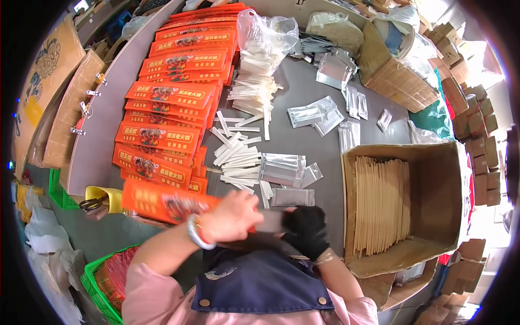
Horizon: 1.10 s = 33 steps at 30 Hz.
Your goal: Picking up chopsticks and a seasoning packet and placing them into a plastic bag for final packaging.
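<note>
My bare left hand (234, 218) is clamped on the orange sleeve (168, 203) at lower centre; my gloved right hand (307, 230) pinches a clear packet (271, 221) at its mouth. I'd keep the sleeve level, feeding straight. More packets (283, 169) lie just above.

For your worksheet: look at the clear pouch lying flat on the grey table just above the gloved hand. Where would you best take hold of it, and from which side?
Judging by its pose, pinch the near long edge of the clear pouch, coming from the person's side. It lies flat and thin, so only an edge can be lifted, and that edge faces the right hand with bare grey table before it.
</note>
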Motion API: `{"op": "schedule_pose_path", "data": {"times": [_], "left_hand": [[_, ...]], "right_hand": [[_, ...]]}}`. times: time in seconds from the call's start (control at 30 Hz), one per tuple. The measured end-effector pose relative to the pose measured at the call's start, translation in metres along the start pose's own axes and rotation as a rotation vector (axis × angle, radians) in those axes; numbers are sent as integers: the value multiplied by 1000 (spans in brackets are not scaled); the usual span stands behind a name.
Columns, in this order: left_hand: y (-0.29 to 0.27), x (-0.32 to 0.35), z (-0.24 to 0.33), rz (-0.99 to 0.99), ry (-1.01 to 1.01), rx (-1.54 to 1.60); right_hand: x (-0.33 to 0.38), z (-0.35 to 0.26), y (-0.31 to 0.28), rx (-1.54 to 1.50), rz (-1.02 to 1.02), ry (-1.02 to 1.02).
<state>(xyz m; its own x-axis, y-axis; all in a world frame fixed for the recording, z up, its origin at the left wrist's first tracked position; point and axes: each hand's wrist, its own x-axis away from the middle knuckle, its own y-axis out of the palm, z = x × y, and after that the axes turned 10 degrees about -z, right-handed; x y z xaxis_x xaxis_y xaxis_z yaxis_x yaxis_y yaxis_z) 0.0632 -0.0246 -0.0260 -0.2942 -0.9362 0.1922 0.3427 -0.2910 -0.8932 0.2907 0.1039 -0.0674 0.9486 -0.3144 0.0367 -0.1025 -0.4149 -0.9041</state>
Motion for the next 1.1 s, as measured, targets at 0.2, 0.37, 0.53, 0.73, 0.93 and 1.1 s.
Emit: {"op": "schedule_pose_path", "data": {"times": [0.2, 0.37, 0.53, 0.73, 0.93, 1.1], "left_hand": [[-10, 37, -53, 474, -560, -170], [91, 28, 6, 441, -690, 181], [100, 31, -1, 478, -686, 330], [95, 31, -4, 336, -670, 339], [56, -2, -49, 567, -496, 101], [62, -9, -83, 476, -380, -59]], "right_hand": [[26, 21, -20, -62, 37, 293], [26, 2, -18, 87, 11, 194], [23, -4, -24, 106, -149, 159], [-20, -36, 30, -90, -123, 9], [24, 28, 3, -23, 218, 217], [99, 77, -23, 190, 217, 911]]}}
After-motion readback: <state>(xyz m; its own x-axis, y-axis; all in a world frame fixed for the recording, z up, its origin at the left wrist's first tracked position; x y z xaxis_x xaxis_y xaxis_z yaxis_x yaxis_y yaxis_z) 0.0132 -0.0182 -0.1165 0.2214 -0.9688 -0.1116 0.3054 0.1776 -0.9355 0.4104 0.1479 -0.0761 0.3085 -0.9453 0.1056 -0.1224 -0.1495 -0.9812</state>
